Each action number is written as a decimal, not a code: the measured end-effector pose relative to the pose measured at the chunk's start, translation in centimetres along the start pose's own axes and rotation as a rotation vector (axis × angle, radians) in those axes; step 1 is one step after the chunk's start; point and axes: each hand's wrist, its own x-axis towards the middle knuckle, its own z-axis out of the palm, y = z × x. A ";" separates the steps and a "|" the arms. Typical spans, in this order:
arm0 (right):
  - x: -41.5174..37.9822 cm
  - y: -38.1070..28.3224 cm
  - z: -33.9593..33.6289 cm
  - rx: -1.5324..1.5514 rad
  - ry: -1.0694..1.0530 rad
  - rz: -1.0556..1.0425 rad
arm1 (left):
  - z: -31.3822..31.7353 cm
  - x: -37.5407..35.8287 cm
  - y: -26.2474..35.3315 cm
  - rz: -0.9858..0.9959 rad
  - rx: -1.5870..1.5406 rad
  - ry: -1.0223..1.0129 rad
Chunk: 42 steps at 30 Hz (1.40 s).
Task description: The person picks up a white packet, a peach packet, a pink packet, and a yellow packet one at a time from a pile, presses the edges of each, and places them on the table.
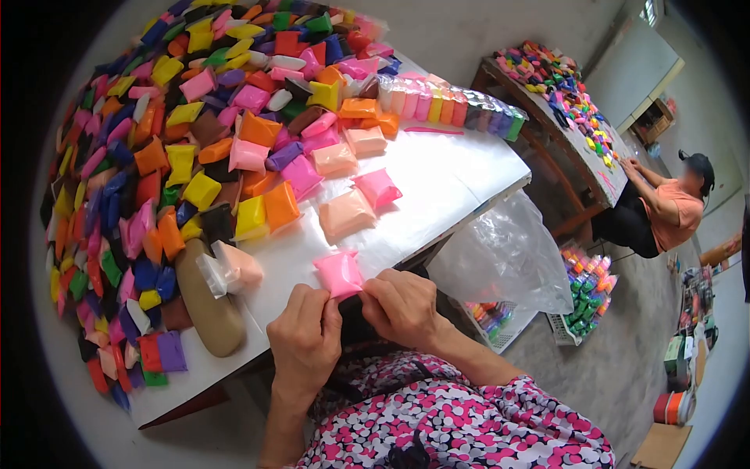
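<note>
A small bright pink packet [338, 272] is held by its near corners at the table's front edge. My left hand [305, 332] pinches its left corner, and my right hand [402, 305] pinches the right one. Just beyond it on the white tabletop [461, 168] lie a peach packet [347, 215] and another pink packet [378, 188]. To the left, a peach packet with a clear wrapper end [237, 267] rests beside a long tan object [207, 301].
A large heap of coloured packets [201, 190] covers the table's left side. A wrapped row of packets [445, 105] lies at the back. Right of the table are a clear plastic bag [504, 250] and baskets of packets [586, 293]. A person [672, 199] sits at another table.
</note>
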 end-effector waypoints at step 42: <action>4.6 -0.4 -1.1 0.572 -0.062 0.444 | -0.2 -1.1 -2.0 0.365 0.184 0.264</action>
